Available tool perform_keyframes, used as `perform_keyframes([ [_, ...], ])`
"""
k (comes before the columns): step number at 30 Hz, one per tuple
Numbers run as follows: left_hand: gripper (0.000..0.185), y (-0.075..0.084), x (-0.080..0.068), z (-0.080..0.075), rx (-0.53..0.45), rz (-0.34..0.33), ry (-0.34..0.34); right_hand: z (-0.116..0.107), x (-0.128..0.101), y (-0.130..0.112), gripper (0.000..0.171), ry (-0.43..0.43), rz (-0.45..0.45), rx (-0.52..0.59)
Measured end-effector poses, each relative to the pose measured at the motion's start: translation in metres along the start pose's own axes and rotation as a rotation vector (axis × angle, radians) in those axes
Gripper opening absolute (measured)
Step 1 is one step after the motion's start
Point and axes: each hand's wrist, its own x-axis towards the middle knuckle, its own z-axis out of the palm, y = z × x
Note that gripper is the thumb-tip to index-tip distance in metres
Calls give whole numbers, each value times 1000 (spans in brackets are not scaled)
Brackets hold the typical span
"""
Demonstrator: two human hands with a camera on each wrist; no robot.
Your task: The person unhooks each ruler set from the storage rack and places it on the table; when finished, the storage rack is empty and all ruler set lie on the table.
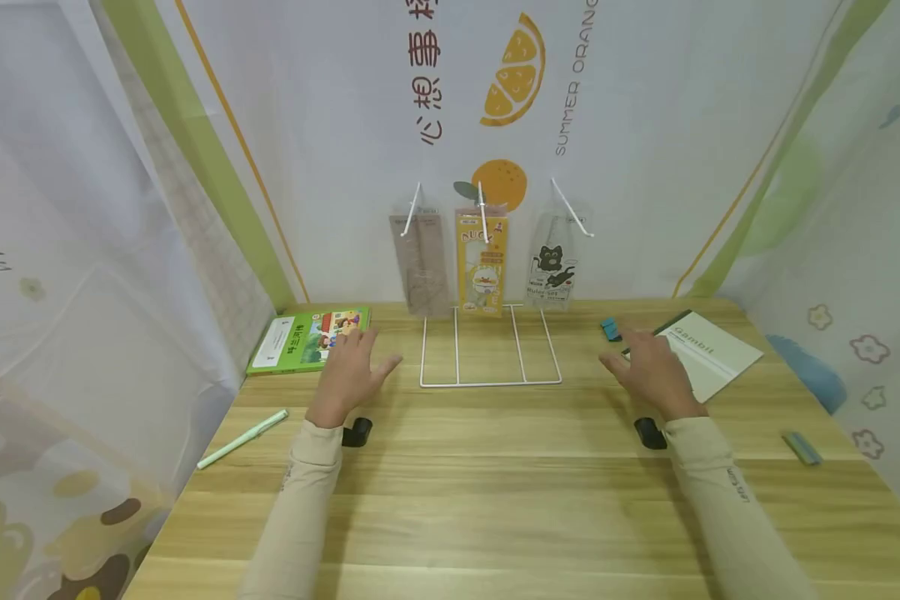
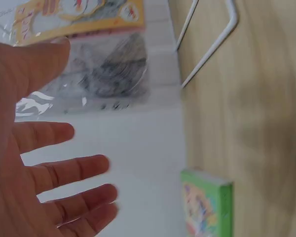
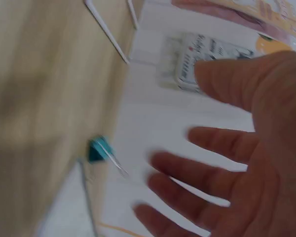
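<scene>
My left hand (image 1: 351,365) hovers open over the wooden table (image 1: 495,483), fingers spread, just right of a green picture book (image 1: 309,337). In the left wrist view its palm (image 2: 44,168) is bare, with the green book (image 2: 207,205) beyond it. My right hand (image 1: 647,363) is open too, its fingers over the near edge of a white notebook (image 1: 712,354); a teal clip (image 1: 611,328) lies just beyond its fingertips. The right wrist view shows the empty palm (image 3: 227,168) and the teal clip (image 3: 99,150). Neither hand holds anything.
Between my hands stands a white wire rack (image 1: 489,354); from its hooks hang a clear ruler packet (image 1: 422,262), a yellow packet (image 1: 482,262) and a cat-print packet (image 1: 551,271). A light green pen (image 1: 242,438) lies at the left, a grey-blue bar (image 1: 801,447) at the right. Fabric walls surround the table.
</scene>
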Motion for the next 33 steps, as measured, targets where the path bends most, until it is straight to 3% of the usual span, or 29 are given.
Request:
perform_keyframes([
  [3, 62, 7, 3, 16, -63, 8, -58, 15, 0, 3, 36, -96, 6, 46],
  [6, 58, 12, 7, 34, -170, -34, -147, 31, 1, 6, 21, -167, -5, 59],
  [12, 59, 10, 10, 67, -378, -142, -291, 55, 3, 7, 17, -222, 11, 79],
  [18, 62, 8, 6, 85, -375, -204, -264, 67, 6, 8, 17, -217, 9, 77],
  [25, 57, 10, 5, 88, -363, -207, -211, 71, 15, 11, 18, -196, 20, 128],
  [28, 57, 11, 7, 88, -382, -227, -214, 71, 23, 12, 17, -134, 18, 163],
  [33, 56, 12, 11, 88, -404, -236, -219, 62, 42, 9, 24, 60, 31, 294],
])
